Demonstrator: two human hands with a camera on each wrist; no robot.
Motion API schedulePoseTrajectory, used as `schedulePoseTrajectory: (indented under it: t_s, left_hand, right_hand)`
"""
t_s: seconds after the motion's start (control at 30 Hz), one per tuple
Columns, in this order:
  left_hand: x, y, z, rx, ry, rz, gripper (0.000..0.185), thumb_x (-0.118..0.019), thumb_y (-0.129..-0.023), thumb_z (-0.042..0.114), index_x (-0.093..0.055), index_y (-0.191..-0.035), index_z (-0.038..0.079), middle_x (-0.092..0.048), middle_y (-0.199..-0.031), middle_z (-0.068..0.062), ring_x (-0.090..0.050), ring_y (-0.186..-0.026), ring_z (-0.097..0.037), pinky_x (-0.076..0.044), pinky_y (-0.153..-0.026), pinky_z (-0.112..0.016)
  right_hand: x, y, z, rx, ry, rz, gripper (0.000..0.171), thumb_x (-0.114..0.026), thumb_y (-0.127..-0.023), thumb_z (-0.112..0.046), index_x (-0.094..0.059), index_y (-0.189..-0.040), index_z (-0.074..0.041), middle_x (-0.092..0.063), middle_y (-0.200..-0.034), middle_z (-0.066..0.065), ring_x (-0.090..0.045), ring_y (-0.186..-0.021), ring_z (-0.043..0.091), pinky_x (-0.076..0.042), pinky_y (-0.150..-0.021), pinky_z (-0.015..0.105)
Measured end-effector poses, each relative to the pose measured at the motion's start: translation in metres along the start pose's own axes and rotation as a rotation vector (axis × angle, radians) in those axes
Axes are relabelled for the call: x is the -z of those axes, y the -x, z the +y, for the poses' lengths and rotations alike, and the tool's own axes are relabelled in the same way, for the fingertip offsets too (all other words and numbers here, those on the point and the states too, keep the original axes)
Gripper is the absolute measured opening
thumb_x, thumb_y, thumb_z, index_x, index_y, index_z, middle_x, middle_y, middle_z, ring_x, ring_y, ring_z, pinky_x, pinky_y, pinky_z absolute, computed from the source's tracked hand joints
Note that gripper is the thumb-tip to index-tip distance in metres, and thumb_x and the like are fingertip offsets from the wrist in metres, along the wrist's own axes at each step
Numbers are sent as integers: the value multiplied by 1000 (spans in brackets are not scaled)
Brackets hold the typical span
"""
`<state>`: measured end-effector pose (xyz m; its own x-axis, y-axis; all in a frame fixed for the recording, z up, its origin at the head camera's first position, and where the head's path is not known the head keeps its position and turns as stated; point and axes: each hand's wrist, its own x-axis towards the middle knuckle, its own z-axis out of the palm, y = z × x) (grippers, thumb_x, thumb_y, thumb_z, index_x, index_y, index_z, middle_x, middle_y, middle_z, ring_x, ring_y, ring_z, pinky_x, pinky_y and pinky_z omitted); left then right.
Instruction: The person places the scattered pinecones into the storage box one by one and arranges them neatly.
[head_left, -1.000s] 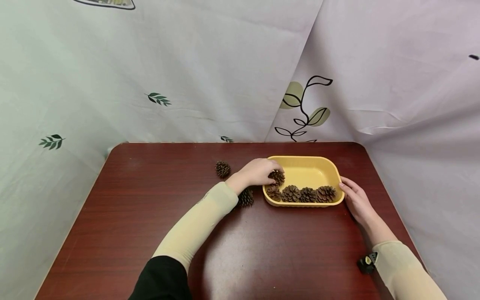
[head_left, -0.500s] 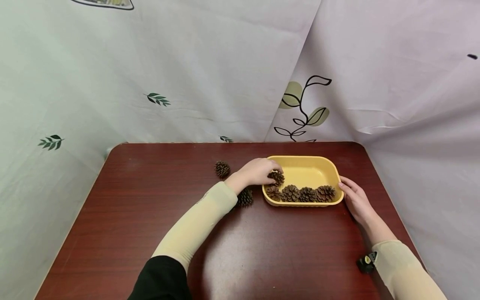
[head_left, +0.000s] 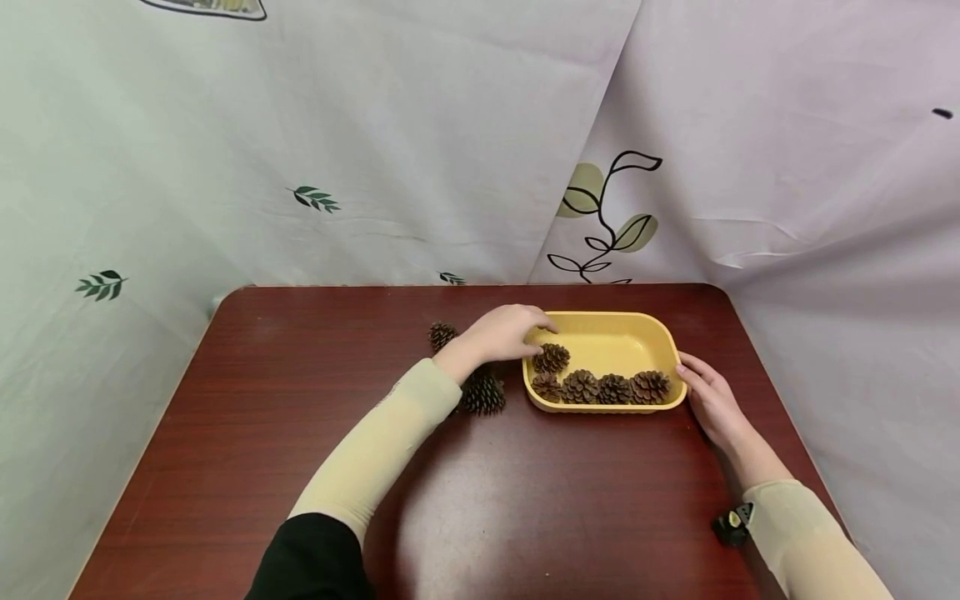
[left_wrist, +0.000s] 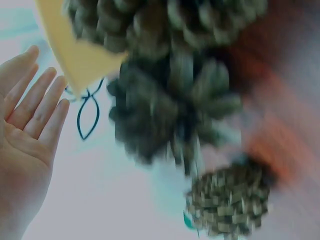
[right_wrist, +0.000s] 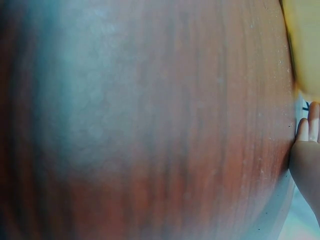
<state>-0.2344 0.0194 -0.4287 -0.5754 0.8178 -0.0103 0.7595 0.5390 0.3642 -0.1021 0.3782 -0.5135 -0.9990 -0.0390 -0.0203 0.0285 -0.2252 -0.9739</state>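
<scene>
Head view shows the left hand (head_left: 501, 332) hovering at the left end of a yellow tray (head_left: 611, 335), fingers straight and loose, holding nothing. Its fingertips reach over the tray's left rim, just beside a pine cone (head_left: 552, 358) that lies by itself in the tray's left part, a little farther back than the others; whether a fingertip touches that cone is hard to tell from here. Along the near wall of the tray sits a row of four pine cones (head_left: 597, 387), packed side by side and touching one another.

On the dark red wooden counter (head_left: 300, 433), left of the tray, lie two more cones. One loose pine cone (head_left: 483, 393) sits just beside the tray's near left corner, partly under the left forearm. A second loose cone (head_left: 441, 335) lies farther back, near the left wrist.

The right hand (head_left: 712, 402) rests flat on the counter against the right end of the tray, fingers straight and touching its rim, thumb at the near corner. Both arms wear cream sleeves.

From the left wrist camera, blurred, the left palm is open with its fingers spread, and the cones and a corner of the tray show beside it. The right wrist camera shows mostly blurred counter, with fingertips and a slice of yellow tray at the right edge.

Pale cloth printed with leaves (head_left: 315, 197) hangs behind the counter.
</scene>
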Motion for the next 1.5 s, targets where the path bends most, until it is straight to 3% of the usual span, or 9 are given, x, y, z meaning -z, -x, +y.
schedulePoseTrajectory:
  t_s: [0.17,0.37,0.67,0.87,1.27,1.5]
  left_hand:
    - [16,14,-14,15,-1,50,38,-78,-97,17,-73,-135,12,-72,-139,-6,-66,-131,-23,-51,-118,-39]
    - [30,35,-35,75,64,89,39,-77,-98,17,-72,-136,12,-70,-143,-8,-61,-140,-27,-47,-122,-43]
    - [42,71,-73,163,328,191,40,-77,-97,11,-71,-136,5,-72,-139,-13,-65,-133,-32,-51,-116,-51]
    - [39,90,-95,215,499,248,40,-77,-97,5,-70,-136,4,-70,-139,-17,-65,-132,-35,-51,-116,-55]
    - [19,115,-124,330,561,220,44,-75,-97,3,-65,-139,-5,-68,-141,-23,-65,-131,-39,-56,-109,-55]
    - [8,121,-129,328,621,212,44,-75,-96,-2,-64,-137,-9,-68,-138,-28,-67,-127,-44,-58,-108,-54]
  right_hand:
    - [0,0,-1,4,5,2,35,-44,-113,-3,-71,-123,-24,-74,-120,-14,-68,-108,-2,-54,-91,10]
    - [0,1,0,2,12,7,34,-45,-113,-4,-70,-123,-24,-74,-119,-14,-68,-108,-2,-54,-91,10]
    - [1,2,0,-4,25,5,34,-44,-113,-4,-70,-123,-24,-74,-118,-14,-68,-106,-2,-54,-90,11]
    - [2,2,0,3,24,4,34,-44,-113,-4,-70,-123,-24,-74,-118,-13,-68,-106,-2,-54,-90,11]
    - [1,1,0,-8,32,7,33,-45,-113,-5,-69,-124,-25,-74,-120,-15,-68,-108,-3,-55,-90,11]
    - [1,1,0,-3,19,3,33,-45,-113,-4,-68,-124,-23,-73,-123,-15,-67,-112,-4,-53,-93,9]
